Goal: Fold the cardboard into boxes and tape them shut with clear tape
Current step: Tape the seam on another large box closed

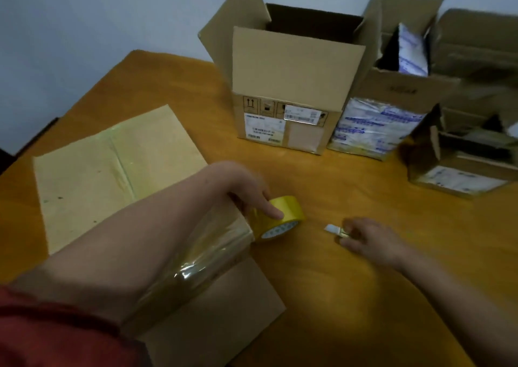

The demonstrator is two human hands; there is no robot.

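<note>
A flat-sided cardboard box [92, 176] lies on the table under my left forearm. A strip of clear tape [196, 265] stretches from the box's near edge up to the yellow tape roll [280, 218]. My left hand [246, 187] grips the roll, one finger laid over its top. To the right, my right hand [367, 237] pinches a small white-tipped cutter [335, 230] lying on the table, a short way from the roll.
The orange-brown table [350, 296] holds an open upright box [291, 86] with shipping labels at the back. Several more opened boxes and a plastic mailer [375, 125] crowd the back right. A pale wall stands behind.
</note>
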